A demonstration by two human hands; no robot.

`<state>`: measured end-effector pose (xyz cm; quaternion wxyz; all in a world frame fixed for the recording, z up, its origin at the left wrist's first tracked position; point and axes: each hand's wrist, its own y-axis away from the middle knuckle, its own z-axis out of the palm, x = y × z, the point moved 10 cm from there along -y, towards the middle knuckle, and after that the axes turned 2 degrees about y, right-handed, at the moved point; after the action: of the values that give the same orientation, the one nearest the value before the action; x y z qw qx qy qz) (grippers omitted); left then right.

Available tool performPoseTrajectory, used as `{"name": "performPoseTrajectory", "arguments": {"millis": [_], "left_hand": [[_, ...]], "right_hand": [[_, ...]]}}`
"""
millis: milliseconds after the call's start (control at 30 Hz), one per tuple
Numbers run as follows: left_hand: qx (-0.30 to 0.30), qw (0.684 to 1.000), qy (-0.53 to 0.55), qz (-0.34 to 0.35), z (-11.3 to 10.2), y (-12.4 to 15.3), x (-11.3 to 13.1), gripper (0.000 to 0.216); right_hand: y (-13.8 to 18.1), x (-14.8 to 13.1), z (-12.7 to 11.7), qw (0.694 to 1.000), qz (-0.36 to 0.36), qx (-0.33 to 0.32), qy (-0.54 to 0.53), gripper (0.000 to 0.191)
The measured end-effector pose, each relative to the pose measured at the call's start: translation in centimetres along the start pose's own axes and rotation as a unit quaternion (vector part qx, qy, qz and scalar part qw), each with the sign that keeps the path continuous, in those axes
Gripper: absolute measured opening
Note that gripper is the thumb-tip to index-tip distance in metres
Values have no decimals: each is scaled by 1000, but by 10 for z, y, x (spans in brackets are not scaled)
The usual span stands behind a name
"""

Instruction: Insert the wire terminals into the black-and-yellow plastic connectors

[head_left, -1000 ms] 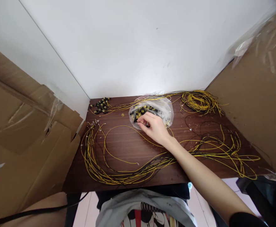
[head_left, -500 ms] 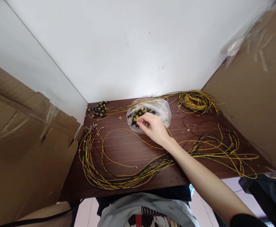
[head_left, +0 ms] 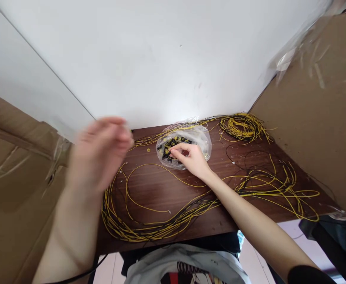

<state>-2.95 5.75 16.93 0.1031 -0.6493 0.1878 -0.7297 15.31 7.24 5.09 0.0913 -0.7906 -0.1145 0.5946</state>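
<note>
My right hand (head_left: 194, 159) reaches over a clear plastic bag (head_left: 204, 138) on the brown table. Thumb and index fingertip come together at the small black and yellow plastic parts (head_left: 173, 142) in the bag. Whatever sits between those fingertips is too small to make out. On the left, my left hand (head_left: 102, 152) is raised in the air, smeared by motion, its fingers curled in part. It hides the table's back left corner. A loose yellow wire (head_left: 149, 164) curves across the table between my hands.
Yellow and black wires (head_left: 143, 236) lie in a long bundle along the front edge. A coil of similar wires (head_left: 241, 128) rests at the back right. Cardboard (head_left: 318, 114) stands on both sides, and a white wall (head_left: 161, 59) closes the back.
My left hand has come up from the lower left into view, above the table's left side. My right hand stays at the bag, pinching among the parts.
</note>
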Motion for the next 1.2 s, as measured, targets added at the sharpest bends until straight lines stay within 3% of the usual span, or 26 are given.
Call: {"name": "performPoseTrajectory", "arguments": {"millis": [100, 200, 433, 633, 800, 1067, 1200], "left_hand": [[-87, 980, -168, -54, 35, 5, -58, 20], [-103, 963, -249, -15, 52, 11, -94, 17], [-102, 972, -210, -8, 47, 18, -133, 18], [-96, 978, -183, -21, 41, 22, -148, 15], [-90, 980, -176, -34, 40, 24, -148, 14], [-95, 980, -174, -35, 40, 26, -145, 11], [-94, 977, -185, -37, 41, 25, -146, 10]], "right_hand": [[-2, 12, 3, 998, 23, -6, -65, 20], [-3, 21, 3, 995, 31, -4, -90, 20], [-3, 36, 6, 993, 65, -7, -93, 25], [-2, 36, 11, 994, 65, -13, -88, 27], [-2, 41, 11, 989, 72, -9, -129, 30], [-2, 37, 17, 994, 55, -52, -79, 29], [-3, 46, 16, 988, 78, -40, -126, 34]]}}
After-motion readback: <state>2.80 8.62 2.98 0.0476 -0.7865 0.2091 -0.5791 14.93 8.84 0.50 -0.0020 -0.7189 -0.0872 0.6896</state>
